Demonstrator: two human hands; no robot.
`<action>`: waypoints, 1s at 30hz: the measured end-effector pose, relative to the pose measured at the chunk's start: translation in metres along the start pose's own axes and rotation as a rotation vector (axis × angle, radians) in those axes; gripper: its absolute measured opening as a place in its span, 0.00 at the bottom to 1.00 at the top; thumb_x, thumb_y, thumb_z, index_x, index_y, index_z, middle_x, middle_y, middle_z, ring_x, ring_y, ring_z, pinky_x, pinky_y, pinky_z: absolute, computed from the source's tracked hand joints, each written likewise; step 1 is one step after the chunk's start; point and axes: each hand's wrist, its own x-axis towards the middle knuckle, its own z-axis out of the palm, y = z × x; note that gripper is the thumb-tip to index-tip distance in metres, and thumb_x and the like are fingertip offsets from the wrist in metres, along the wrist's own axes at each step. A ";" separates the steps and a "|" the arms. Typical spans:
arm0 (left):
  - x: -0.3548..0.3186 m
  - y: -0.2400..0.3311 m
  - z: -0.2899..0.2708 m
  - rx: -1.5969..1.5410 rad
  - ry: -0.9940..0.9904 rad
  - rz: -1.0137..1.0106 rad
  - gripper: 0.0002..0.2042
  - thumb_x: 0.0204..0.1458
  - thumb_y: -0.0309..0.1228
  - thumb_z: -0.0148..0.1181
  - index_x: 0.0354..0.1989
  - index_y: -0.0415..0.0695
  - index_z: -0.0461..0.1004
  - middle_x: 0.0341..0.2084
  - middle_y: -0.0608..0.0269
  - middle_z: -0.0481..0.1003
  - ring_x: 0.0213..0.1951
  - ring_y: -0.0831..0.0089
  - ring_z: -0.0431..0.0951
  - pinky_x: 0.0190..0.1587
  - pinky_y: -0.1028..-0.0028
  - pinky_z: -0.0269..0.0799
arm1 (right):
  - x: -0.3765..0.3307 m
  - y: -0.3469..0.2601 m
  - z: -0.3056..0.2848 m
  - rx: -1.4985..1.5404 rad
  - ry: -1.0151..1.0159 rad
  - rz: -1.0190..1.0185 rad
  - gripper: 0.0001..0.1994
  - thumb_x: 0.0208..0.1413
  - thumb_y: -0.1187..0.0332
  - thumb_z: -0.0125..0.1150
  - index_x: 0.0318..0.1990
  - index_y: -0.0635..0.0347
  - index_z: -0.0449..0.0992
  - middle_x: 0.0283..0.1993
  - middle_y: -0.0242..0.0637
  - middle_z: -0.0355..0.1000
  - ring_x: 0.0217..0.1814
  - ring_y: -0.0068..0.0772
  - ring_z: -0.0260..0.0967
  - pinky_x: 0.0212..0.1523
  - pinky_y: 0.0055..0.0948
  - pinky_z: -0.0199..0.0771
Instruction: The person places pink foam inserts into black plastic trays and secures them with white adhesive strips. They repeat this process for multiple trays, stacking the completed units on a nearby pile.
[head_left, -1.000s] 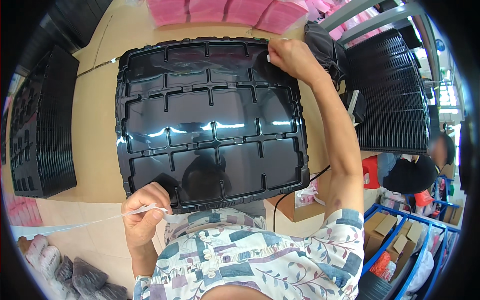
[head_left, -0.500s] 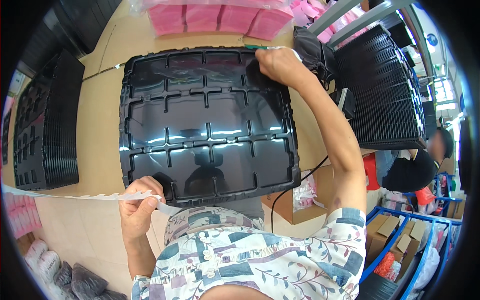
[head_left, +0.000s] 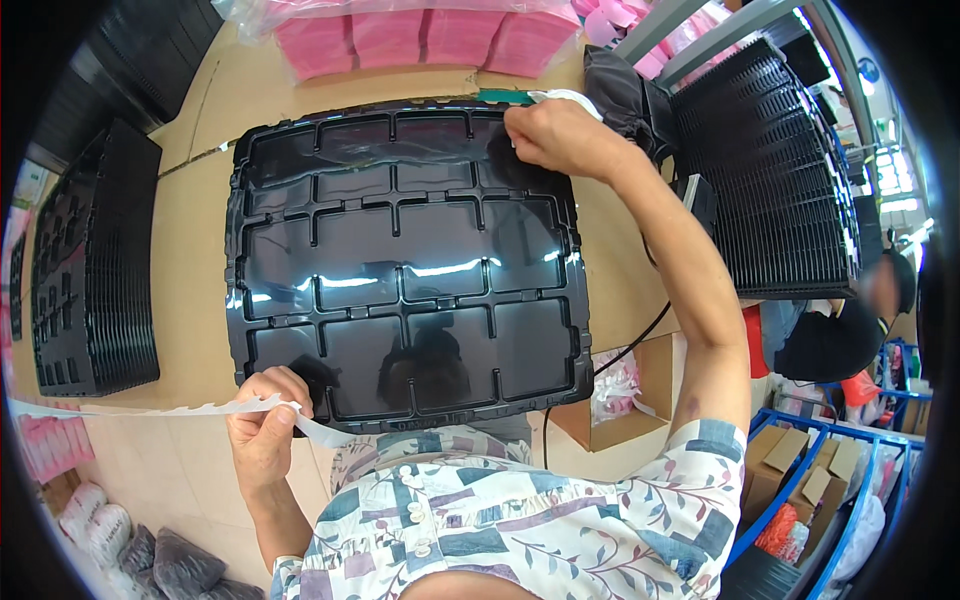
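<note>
A large black plastic tray (head_left: 400, 265) with a grid of shallow rectangular compartments lies flat on the tan tabletop (head_left: 195, 260), directly in front of the person; the left hand (head_left: 265, 425), at the tray's near left corner, has its fingers pinching a long white paper strip (head_left: 150, 408) that trails off to the left. The right hand (head_left: 550, 135) rests on the tray's far right corner, fingers curled against a white strip there; stacks of black trays (head_left: 95, 265) stand to the left and right, pink packets (head_left: 430, 35) beyond.
</note>
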 end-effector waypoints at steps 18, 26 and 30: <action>0.001 -0.001 0.000 -0.007 -0.020 0.009 0.10 0.55 0.33 0.65 0.29 0.43 0.70 0.24 0.58 0.72 0.30 0.68 0.69 0.31 0.72 0.63 | 0.001 -0.002 -0.009 0.319 0.007 0.304 0.09 0.50 0.67 0.58 0.32 0.64 0.78 0.28 0.49 0.76 0.32 0.51 0.75 0.38 0.42 0.74; 0.000 0.000 -0.001 0.011 -0.024 0.003 0.11 0.55 0.33 0.64 0.28 0.43 0.69 0.24 0.58 0.72 0.30 0.69 0.69 0.31 0.72 0.63 | 0.006 0.001 0.015 -0.152 0.040 0.136 0.07 0.51 0.68 0.57 0.33 0.61 0.76 0.25 0.48 0.75 0.32 0.51 0.75 0.36 0.43 0.73; 0.000 -0.001 -0.001 0.019 -0.021 0.011 0.11 0.55 0.34 0.64 0.28 0.43 0.69 0.24 0.57 0.72 0.30 0.69 0.69 0.31 0.72 0.63 | -0.005 -0.010 0.012 -0.022 0.054 -0.050 0.06 0.52 0.69 0.58 0.31 0.63 0.73 0.21 0.45 0.70 0.24 0.44 0.70 0.28 0.36 0.69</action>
